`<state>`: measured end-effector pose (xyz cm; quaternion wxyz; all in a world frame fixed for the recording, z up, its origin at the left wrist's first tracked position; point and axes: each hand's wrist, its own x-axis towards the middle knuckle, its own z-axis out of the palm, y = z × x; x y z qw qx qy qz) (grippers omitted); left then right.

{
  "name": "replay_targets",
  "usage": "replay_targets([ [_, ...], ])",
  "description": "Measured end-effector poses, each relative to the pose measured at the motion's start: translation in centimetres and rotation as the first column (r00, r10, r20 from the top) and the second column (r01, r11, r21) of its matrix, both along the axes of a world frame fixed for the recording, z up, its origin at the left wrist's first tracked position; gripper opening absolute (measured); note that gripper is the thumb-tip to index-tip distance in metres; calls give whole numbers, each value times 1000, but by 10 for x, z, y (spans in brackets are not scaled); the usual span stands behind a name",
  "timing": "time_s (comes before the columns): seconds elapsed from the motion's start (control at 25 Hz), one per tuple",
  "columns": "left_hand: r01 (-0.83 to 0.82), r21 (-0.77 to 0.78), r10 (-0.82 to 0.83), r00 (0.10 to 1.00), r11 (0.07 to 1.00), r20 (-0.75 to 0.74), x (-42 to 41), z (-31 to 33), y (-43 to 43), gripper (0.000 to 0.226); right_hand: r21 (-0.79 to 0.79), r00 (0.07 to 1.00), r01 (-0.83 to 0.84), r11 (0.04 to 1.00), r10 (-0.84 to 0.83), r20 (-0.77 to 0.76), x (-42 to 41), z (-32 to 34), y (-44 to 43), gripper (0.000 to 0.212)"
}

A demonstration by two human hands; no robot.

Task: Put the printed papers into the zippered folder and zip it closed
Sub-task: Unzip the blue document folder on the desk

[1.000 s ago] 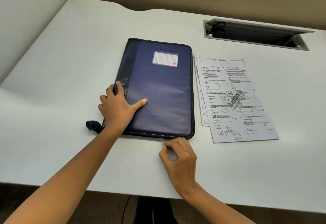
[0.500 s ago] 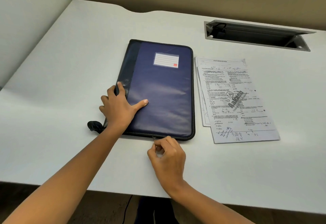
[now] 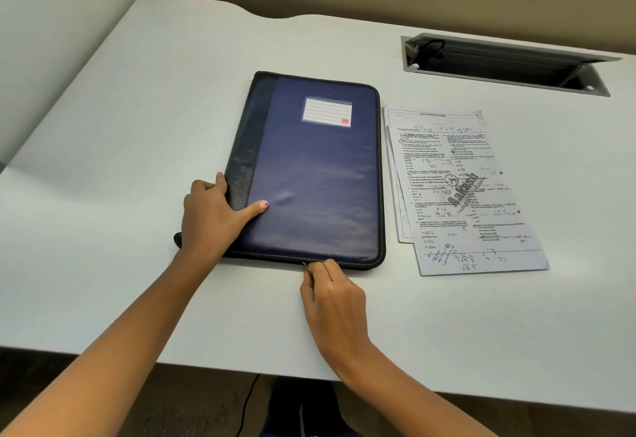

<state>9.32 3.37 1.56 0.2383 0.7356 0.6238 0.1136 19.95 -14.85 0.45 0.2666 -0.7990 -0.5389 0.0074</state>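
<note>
A dark blue zippered folder (image 3: pixel 316 175) with a white label lies closed on the white desk (image 3: pixel 137 127). My left hand (image 3: pixel 213 220) holds down its near left corner, with the thumb on the cover and the fingers curled over the spine edge. My right hand (image 3: pixel 330 295) pinches the small metal zipper pull (image 3: pixel 305 265) at the middle of the folder's near edge. The printed papers (image 3: pixel 457 189), a loose stack with handwriting, lie flat on the desk just right of the folder, apart from both hands.
A grey cable hatch (image 3: pixel 499 65) stands open in the desk at the back right. A black strap end (image 3: pixel 177 238) sticks out at the folder's near left corner. A partition wall runs along the left. The desk's front edge is close below my right wrist.
My right hand has slid the zipper pull a little to the left along the folder's near edge. My left hand stays on the folder's corner. The papers have not moved.
</note>
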Motion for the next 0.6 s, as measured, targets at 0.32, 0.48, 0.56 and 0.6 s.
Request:
replay_targets([
  [0.32, -47, 20, 46, 998, 999, 48, 5, 6, -2, 62, -27, 996, -54, 998, 52, -70, -9, -4, 3, 19],
  [0.48, -51, 26, 50, 999, 998, 12, 5, 6, -4, 62, -47, 991, -85, 995, 79, -111, -2, -1, 1, 14],
  [0.56, -56, 32, 56, 998, 998, -12, 5, 5, -6, 66, -57, 989, -99, 993, 92, -117, 7, 0, -3, 8],
  [0.6, -56, 37, 57, 998, 998, -20, 5, 5, -7, 67, -63, 990, -103, 993, 96, -107, 12, 0, -6, 7],
])
